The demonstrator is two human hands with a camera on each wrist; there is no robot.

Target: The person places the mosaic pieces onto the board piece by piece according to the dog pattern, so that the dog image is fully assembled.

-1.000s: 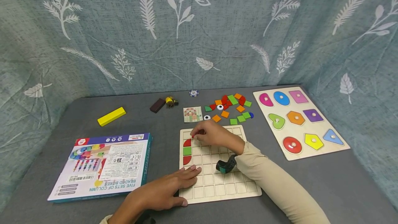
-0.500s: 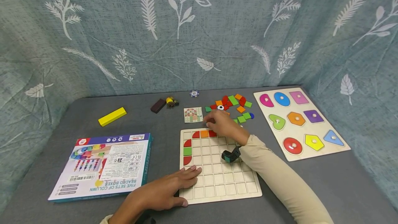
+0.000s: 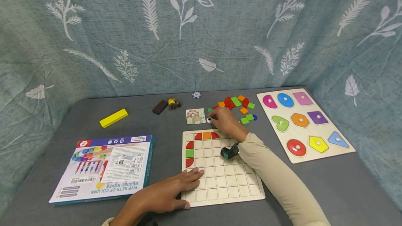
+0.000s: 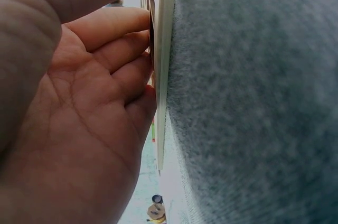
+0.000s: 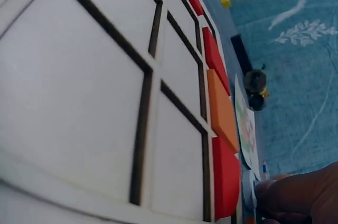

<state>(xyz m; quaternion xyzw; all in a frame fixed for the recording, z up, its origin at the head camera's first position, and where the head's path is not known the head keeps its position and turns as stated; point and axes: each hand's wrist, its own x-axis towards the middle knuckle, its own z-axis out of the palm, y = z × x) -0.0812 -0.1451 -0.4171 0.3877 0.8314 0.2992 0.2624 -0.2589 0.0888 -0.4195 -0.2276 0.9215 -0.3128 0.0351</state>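
Note:
A pale wooden grid board [image 3: 227,182] lies in front of me. Red curved pieces and a green square [image 3: 190,153] sit in its left column. Along its top row, an orange square [image 3: 207,135] lies between two red curved pieces. My left hand [image 3: 172,189] rests, fingers extended, on the board's lower left edge; the left wrist view shows its palm beside the edge. Just beyond the top row, my right hand [image 3: 226,121] pinches a white round eye piece with a black dot [image 3: 209,120], which the right wrist view shows at the fingertips.
A printed pattern card [image 3: 195,116] lies left of the right hand. Loose coloured pieces [image 3: 245,110] are scattered behind it. A knob puzzle [image 3: 303,138] is at right, a bead-set box [image 3: 103,170] at left. Farther back are yellow [image 3: 113,118] and dark blocks [image 3: 160,107].
My right hand has left the board's top row, uncovering the red and orange pieces there, and moved back and right to the eye piece. My left hand has stayed in place.

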